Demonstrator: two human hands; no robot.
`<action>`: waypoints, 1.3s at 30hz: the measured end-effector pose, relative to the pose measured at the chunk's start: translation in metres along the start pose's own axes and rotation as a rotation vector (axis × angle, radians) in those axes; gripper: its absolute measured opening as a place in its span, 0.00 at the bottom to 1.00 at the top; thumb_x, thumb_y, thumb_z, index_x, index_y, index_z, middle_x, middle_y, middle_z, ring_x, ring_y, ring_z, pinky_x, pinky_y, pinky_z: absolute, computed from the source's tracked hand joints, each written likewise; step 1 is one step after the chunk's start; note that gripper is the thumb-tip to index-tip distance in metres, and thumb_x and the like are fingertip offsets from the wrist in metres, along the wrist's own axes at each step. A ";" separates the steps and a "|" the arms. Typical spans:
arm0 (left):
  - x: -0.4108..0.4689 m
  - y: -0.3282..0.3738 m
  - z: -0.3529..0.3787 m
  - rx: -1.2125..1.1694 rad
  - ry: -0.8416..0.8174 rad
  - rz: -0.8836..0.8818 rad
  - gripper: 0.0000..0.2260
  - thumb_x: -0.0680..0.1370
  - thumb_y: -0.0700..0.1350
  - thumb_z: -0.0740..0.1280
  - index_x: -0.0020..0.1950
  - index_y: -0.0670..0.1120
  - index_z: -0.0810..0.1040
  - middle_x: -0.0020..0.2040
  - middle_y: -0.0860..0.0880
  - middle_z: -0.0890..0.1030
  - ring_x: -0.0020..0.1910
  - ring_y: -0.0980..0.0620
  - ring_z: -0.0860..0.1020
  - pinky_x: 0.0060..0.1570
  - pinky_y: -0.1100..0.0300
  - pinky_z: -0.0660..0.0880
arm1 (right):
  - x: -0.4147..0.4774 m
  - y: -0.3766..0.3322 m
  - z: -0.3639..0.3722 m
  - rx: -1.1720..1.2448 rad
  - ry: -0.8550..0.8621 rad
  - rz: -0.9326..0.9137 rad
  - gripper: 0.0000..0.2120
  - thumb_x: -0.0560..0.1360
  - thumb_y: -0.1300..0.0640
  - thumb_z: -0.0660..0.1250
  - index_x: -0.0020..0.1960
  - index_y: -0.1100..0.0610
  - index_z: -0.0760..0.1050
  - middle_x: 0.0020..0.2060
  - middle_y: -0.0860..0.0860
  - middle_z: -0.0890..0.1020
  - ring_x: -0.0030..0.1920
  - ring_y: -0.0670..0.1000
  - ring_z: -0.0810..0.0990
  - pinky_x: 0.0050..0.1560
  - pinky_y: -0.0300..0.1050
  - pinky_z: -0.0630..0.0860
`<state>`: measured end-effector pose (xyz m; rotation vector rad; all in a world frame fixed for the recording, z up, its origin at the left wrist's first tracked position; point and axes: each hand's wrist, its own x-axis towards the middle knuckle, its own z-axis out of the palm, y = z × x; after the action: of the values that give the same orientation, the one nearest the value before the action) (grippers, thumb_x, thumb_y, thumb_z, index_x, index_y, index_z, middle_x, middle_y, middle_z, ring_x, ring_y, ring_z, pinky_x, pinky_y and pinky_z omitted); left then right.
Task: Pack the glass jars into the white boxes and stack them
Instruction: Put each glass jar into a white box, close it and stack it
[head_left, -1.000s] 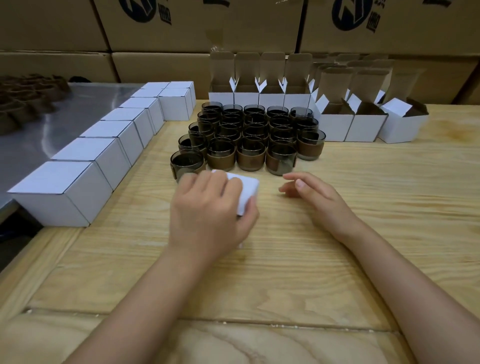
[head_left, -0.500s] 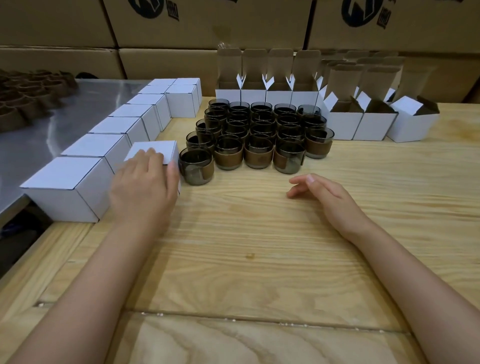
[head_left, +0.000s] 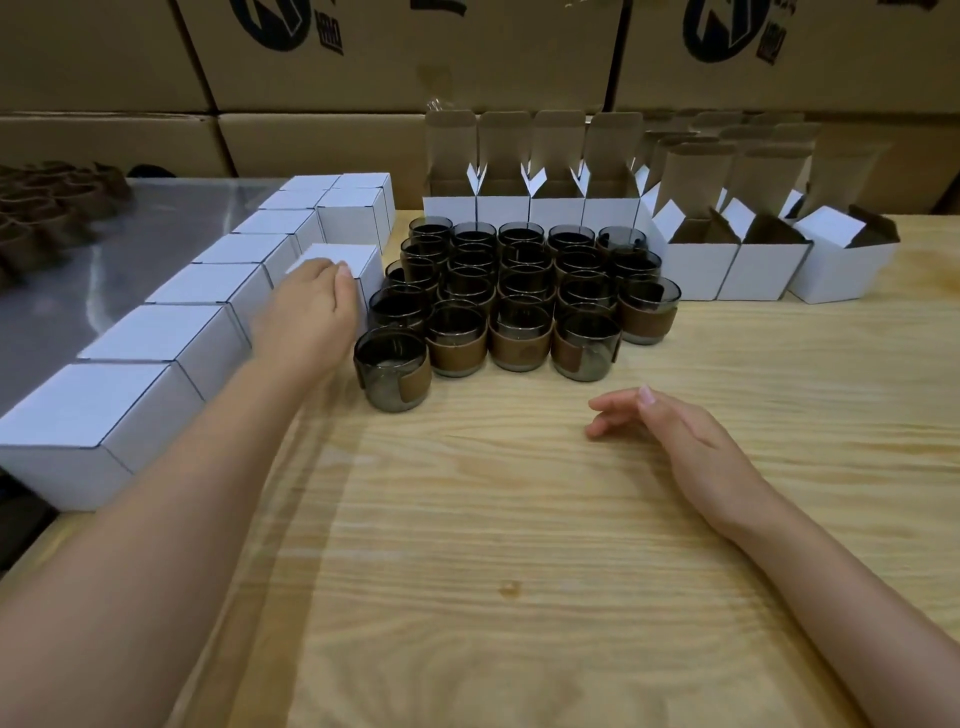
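We are losing the near face of the small closed white cardboard box behind the left hand. The picture's top edge is cutting off the dark logos on the big brown cartons, and the brown rings at far left are blurring beyond telling.

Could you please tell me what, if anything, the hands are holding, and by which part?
The left hand grips a closed white box over its near top edge; the right hand holds nothing.
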<state>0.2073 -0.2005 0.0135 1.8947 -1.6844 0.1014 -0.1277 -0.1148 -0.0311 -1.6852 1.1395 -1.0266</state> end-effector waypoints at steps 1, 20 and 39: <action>0.009 -0.001 0.004 0.005 -0.031 -0.001 0.23 0.84 0.50 0.45 0.67 0.40 0.71 0.68 0.43 0.72 0.68 0.44 0.67 0.65 0.49 0.65 | 0.000 0.001 0.000 0.005 0.003 -0.001 0.23 0.77 0.41 0.51 0.54 0.52 0.80 0.46 0.49 0.85 0.54 0.44 0.80 0.58 0.37 0.68; 0.104 -0.027 0.040 0.015 -0.210 -0.101 0.17 0.82 0.46 0.49 0.65 0.37 0.64 0.68 0.39 0.65 0.70 0.41 0.59 0.67 0.40 0.61 | -0.002 -0.001 -0.001 0.033 0.042 0.001 0.24 0.77 0.42 0.50 0.52 0.54 0.81 0.44 0.50 0.85 0.52 0.44 0.81 0.55 0.30 0.69; -0.126 0.193 0.033 -0.817 -0.106 -0.034 0.07 0.78 0.40 0.60 0.48 0.49 0.78 0.36 0.53 0.77 0.36 0.50 0.75 0.40 0.54 0.74 | -0.003 -0.009 -0.001 -0.070 0.068 -0.056 0.14 0.80 0.63 0.59 0.48 0.46 0.79 0.42 0.44 0.85 0.44 0.41 0.80 0.46 0.33 0.72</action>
<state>-0.0063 -0.1092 0.0042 1.3104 -1.4351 -0.6181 -0.1271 -0.1097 -0.0226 -1.7576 1.1902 -1.0973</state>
